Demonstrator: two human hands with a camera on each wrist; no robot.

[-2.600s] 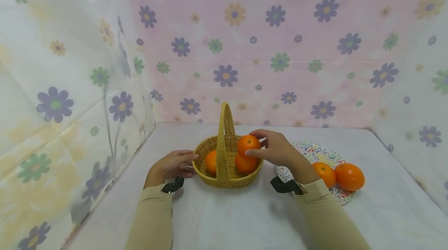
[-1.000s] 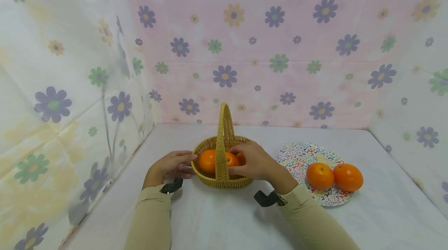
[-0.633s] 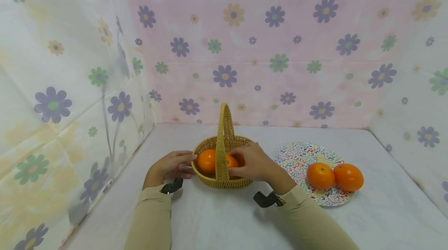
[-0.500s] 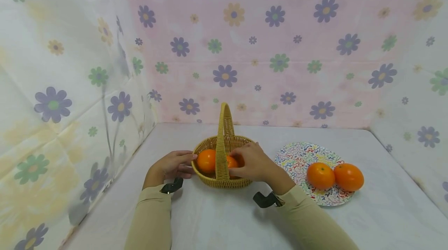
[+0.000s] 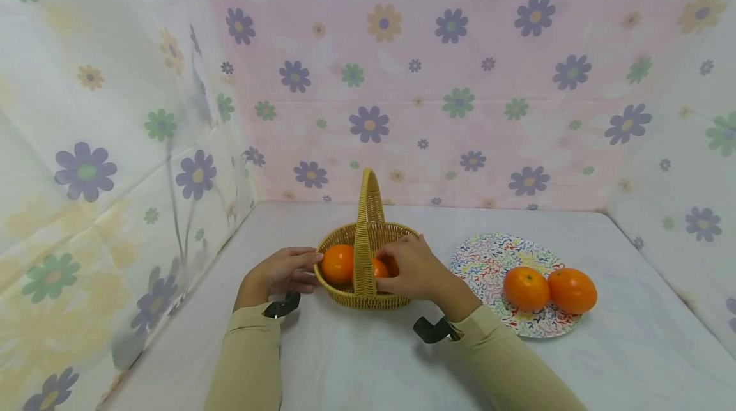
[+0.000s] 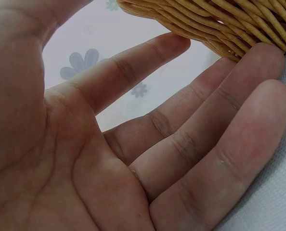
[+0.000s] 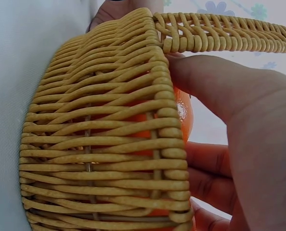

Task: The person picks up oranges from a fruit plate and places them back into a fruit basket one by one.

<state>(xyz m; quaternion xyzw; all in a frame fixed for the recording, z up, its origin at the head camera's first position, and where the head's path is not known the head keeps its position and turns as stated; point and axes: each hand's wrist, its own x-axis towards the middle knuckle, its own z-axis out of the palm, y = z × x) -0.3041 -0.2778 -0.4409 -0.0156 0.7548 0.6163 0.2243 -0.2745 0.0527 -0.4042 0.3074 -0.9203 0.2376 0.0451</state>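
A yellow wicker basket [image 5: 368, 300] with a tall arched handle stands mid-table. One orange [image 5: 338, 264] lies in its left half. Reaching into the right half, my right hand [image 5: 416, 267] holds another orange [image 5: 379, 268] close to the handle, thumb in front and fingers behind. Its glossy side [image 7: 183, 113] shows past the rim in the right wrist view. What lies beneath that hand is hidden. My left hand [image 5: 284, 270] touches the basket's left end; in the left wrist view its fingers [image 6: 181, 144] stretch out loosely against the wicker wall [image 6: 220, 29].
To the right, a round plate [image 5: 480, 264] with a multicoloured speckled pattern bears two more oranges [image 5: 526, 288], side by side near its right edge. A white cloth covers the table [image 5: 356, 360]. Flowered fabric walls [image 5: 425, 104] enclose the back and sides.
My right hand has gone down and left into the basket with its orange, from above another orange. The left orange has shifted slightly left lately. My left hand stays put.
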